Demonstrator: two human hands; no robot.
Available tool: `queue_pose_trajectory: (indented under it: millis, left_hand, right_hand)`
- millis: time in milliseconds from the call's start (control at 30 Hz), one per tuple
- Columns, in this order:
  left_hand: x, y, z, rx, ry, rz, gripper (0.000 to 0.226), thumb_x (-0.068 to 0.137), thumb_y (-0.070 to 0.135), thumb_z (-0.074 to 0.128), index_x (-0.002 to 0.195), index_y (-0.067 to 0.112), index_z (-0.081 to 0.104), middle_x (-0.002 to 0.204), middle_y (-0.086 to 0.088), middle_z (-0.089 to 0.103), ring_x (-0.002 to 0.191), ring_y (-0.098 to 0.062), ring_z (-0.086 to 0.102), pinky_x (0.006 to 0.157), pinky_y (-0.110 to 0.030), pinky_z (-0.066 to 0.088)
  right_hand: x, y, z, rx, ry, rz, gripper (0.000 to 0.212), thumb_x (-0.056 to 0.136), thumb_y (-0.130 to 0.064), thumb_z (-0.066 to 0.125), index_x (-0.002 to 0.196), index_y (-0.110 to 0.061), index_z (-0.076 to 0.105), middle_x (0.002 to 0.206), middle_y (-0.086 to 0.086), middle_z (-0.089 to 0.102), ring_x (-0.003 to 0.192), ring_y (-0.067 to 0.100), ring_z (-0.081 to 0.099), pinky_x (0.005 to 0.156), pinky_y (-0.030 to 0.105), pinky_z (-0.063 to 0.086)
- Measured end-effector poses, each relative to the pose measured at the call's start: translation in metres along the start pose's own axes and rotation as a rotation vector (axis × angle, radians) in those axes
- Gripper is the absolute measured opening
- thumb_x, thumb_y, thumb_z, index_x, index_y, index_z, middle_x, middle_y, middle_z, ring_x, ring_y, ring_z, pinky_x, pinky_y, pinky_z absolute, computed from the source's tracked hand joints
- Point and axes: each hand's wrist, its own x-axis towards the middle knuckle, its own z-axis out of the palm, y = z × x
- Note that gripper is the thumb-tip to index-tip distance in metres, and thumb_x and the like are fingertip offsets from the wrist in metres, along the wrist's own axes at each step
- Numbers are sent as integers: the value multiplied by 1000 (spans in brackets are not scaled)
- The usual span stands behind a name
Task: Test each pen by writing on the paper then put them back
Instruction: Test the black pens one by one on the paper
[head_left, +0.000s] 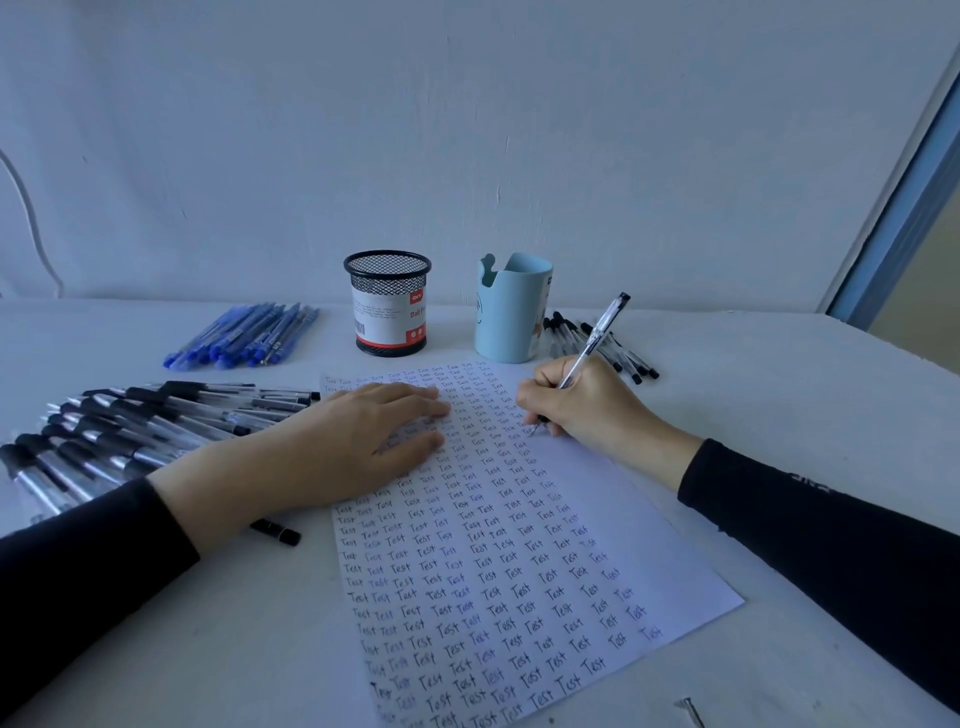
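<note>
A white sheet of paper (613, 530), covered with rows of the handwritten word "Test", lies on the table in front of me. My right hand (587, 405) grips a clear pen with a black end (597, 332), its tip touching the paper near the sheet's upper right. My left hand (358, 441) lies flat on the paper's upper left, fingers straight. A black pen cap (275, 531) lies on the table just below my left wrist.
Several black pens (130, 431) lie fanned at the left, several blue pens (244, 335) farther back. A black mesh cup (388, 304) and a light blue cup (511, 309) stand behind the paper. More black pens (623, 353) lie beside the blue cup. The wall is close behind.
</note>
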Motion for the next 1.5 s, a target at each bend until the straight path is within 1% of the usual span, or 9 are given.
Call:
queue_pose_trajectory:
  millis: [100, 333, 567, 767, 933, 1067, 1233, 1367, 1500]
  left_hand:
    - [0, 1, -1, 7, -3, -6, 66, 85, 67, 22, 146, 42, 34, 153, 24, 26, 139, 2, 26, 115, -24, 18]
    - [1, -2, 1, -7, 6, 9, 82, 75, 80, 9, 145, 45, 34, 153, 25, 27, 139, 2, 27, 118, -31, 22]
    - [3, -5, 3, -3, 8, 7, 74, 82, 77, 14, 145, 44, 33, 153, 24, 27, 139, 2, 26, 118, -31, 22]
    - [3, -6, 4, -6, 4, 8, 70, 84, 74, 17, 145, 45, 33, 153, 25, 26, 139, 2, 26, 119, -33, 22]
    - [3, -6, 4, -10, 4, 8, 72, 83, 76, 15, 145, 45, 33, 152, 26, 27, 140, 2, 25, 119, -32, 21]
    - [3, -4, 3, 0, -6, -2, 68, 86, 72, 18, 146, 44, 32, 151, 27, 26, 140, 3, 24, 118, -28, 18]
    - [3, -6, 3, -12, 2, 8, 80, 77, 80, 10, 145, 45, 33, 153, 25, 26, 139, 2, 25, 119, -32, 21]
    - [3, -4, 2, 1, 2, 6, 72, 83, 74, 15, 146, 44, 33, 153, 25, 26, 139, 3, 25, 117, -27, 19]
    - [2, -3, 1, 6, -4, 5, 70, 83, 73, 17, 146, 44, 32, 154, 25, 26, 139, 3, 24, 117, -26, 19]
  right_hand:
    - [-1, -1, 1, 8, -3, 11, 42, 89, -7, 64, 50, -10, 48, 60, 8, 63, 40, 0, 50, 44, 13, 41]
    - [-2, -4, 0, -1, 9, 15, 43, 87, -4, 63, 48, -8, 47, 59, 10, 62, 38, 1, 47, 43, 12, 39]
    - [-2, -4, -1, -23, 17, 5, 38, 87, -5, 62, 51, 1, 50, 65, 25, 62, 39, 0, 49, 44, 15, 39]
    - [0, -2, -1, -24, 4, 0, 53, 87, -5, 63, 37, -22, 55, 52, -2, 63, 38, 3, 46, 43, 13, 39]
    - [0, -2, -1, -9, 31, 3, 32, 87, -5, 62, 55, -1, 59, 60, 7, 64, 38, 2, 46, 43, 12, 39]
    - [0, -2, -1, -33, 31, 2, 41, 86, -5, 63, 47, -12, 54, 51, -3, 62, 37, 1, 46, 43, 12, 40]
    - [1, -1, -1, -16, 19, 17, 27, 87, -4, 62, 62, 5, 60, 48, -5, 60, 38, 0, 47, 42, 11, 39]
    - [3, 1, -2, 3, 42, 20, 33, 90, -8, 60, 59, 5, 59, 50, -5, 62, 40, 2, 47, 44, 12, 40]
    - [6, -2, -8, 57, 106, 12, 51, 99, -27, 51, 51, -9, 53, 49, 1, 54, 47, 10, 48, 47, 15, 37]
